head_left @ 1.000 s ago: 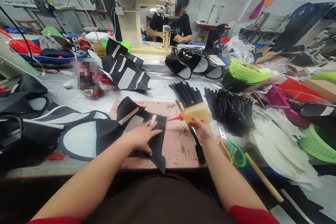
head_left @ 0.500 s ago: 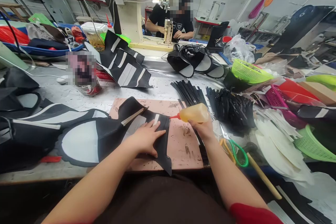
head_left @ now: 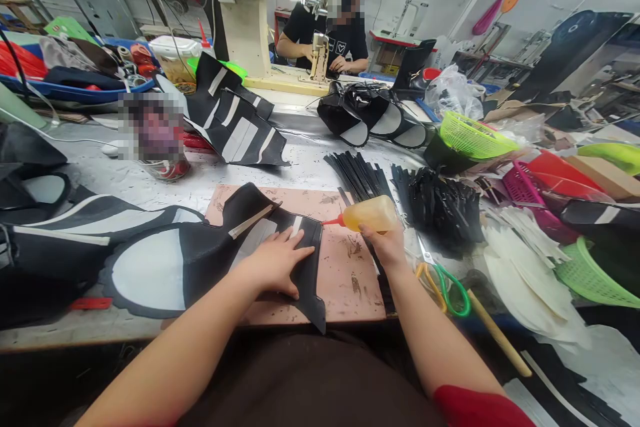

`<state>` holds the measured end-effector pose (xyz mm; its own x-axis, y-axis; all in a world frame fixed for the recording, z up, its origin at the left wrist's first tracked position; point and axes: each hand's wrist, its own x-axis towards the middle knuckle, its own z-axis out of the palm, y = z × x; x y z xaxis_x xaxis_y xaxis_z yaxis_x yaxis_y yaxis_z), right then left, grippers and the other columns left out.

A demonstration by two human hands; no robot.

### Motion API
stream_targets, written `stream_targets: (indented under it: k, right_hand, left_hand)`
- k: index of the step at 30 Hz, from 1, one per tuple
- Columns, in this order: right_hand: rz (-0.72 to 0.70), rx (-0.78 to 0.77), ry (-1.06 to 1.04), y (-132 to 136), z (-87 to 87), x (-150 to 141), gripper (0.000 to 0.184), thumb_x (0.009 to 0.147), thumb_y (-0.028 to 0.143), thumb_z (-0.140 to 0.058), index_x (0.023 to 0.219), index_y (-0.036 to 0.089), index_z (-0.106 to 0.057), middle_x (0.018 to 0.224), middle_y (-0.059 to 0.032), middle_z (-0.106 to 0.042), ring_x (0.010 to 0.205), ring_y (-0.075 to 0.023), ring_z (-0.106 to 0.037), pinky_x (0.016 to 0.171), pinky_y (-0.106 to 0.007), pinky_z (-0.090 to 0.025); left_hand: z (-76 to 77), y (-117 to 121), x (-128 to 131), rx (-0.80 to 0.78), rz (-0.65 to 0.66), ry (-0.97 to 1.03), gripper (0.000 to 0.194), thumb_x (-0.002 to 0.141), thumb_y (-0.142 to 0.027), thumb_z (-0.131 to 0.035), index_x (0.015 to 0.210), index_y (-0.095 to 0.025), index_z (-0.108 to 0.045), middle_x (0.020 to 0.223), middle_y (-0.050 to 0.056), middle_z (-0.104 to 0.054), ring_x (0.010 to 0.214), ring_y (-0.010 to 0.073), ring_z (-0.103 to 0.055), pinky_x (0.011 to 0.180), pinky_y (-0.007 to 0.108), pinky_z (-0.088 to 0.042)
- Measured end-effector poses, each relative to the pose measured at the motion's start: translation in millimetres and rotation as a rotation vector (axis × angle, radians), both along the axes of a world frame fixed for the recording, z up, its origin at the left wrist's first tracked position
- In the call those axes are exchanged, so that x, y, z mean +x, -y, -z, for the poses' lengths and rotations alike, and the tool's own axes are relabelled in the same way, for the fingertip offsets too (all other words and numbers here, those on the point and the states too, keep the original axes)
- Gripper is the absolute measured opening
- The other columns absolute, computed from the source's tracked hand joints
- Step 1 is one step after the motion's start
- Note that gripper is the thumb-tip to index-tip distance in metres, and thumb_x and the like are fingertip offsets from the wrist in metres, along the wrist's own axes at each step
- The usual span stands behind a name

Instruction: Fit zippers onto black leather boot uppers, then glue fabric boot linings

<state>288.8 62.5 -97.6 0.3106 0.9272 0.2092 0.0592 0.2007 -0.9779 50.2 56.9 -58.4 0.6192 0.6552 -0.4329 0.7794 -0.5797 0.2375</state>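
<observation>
My left hand (head_left: 277,261) lies flat, fingers spread, on a black shoe upper piece (head_left: 205,257) with pale reinforcing patches. The piece rests partly on a pinkish board (head_left: 350,280). In my right hand (head_left: 387,243) is a squeeze bottle of yellowish glue (head_left: 373,213), tipped nearly level. Its red nozzle (head_left: 333,221) points left and meets the top right corner of the black piece. Whether glue is coming out is too small to see. Thin black strips (head_left: 357,173) fan out behind the bottle.
Scissors (head_left: 445,287) and a wooden stick (head_left: 500,333) lie right of my right forearm. A bundle of black strips (head_left: 443,210) and baskets (head_left: 477,137) stand farther right. More black uppers (head_left: 240,117) lie ahead. A co-worker (head_left: 325,40) sits behind a sewing machine (head_left: 245,20).
The view has shifted very slightly. Both hands, the bottle and the black piece stay in nearly the same places, with the nozzle still at the corner.
</observation>
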Motion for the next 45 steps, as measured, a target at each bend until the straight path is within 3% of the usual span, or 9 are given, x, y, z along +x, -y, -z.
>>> stream_targets:
  k: [10, 17, 28, 39, 45]
  right_hand:
    - [-0.001, -0.056, 0.003, 3.8, 1.5, 3.4, 0.052, 0.05, 0.041, -0.078, 0.091, 0.016, -0.059, 0.087, -0.0088, -0.067, 0.08, -0.0242, -0.063, 0.075, -0.042, -0.051]
    - [-0.037, -0.139, -0.033, 21.0, -3.0, 3.8, 0.059, 0.047, 0.043, -0.079, 0.094, 0.016, -0.057, 0.087, -0.0088, -0.066, 0.083, -0.0271, -0.062, 0.073, -0.044, -0.051]
    - [-0.093, -0.183, 0.021, 53.8, -7.3, -0.4, 0.044, 0.049, 0.043, -0.078, 0.08, 0.018, -0.06, 0.082, -0.0075, -0.067, 0.078, -0.0255, -0.063, 0.072, -0.043, -0.052]
    - [-0.139, -0.222, 0.155, 83.3, -11.2, 0.5, 0.052, 0.049, 0.042, -0.078, 0.091, 0.017, -0.061, 0.08, -0.0071, -0.067, 0.075, -0.0259, -0.063, 0.067, -0.041, -0.053]
    - [-0.201, -0.141, 0.209, 93.2, -13.8, 10.4, 0.051, 0.048, 0.034, -0.079, 0.093, 0.018, -0.06, 0.084, -0.0064, -0.066, 0.078, -0.0256, -0.062, 0.069, -0.04, -0.052]
  left_hand:
    - [-0.1, -0.5, 0.6, -0.002, -0.003, 0.007, 0.095, 0.05, -0.048, -0.074, 0.134, -0.028, -0.034, 0.148, 0.012, -0.014, 0.135, 0.034, -0.011, 0.105, 0.048, -0.021]
    - [2.0, -1.3, 0.7, 0.004, -0.001, 0.02, 0.089, 0.049, -0.05, -0.073, 0.128, -0.026, -0.04, 0.148, 0.012, -0.017, 0.135, 0.0335, -0.012, 0.104, 0.048, -0.022]
    - [5.7, -2.3, 0.9, -0.003, 0.003, 0.032, 0.089, 0.049, -0.056, -0.072, 0.128, -0.028, -0.039, 0.148, 0.009, -0.018, 0.135, 0.033, -0.011, 0.105, 0.049, -0.02]
    - [5.2, -1.5, 4.1, 0.009, 0.012, 0.006, 0.092, 0.049, -0.053, -0.073, 0.13, -0.027, -0.037, 0.148, 0.008, -0.017, 0.135, 0.0318, -0.01, 0.105, 0.048, -0.021]
    - [5.1, -2.1, 4.7, 0.007, 0.005, 0.009, 0.091, 0.049, -0.055, -0.072, 0.129, -0.027, -0.038, 0.148, 0.008, -0.018, 0.135, 0.0303, -0.01, 0.106, 0.046, -0.019]
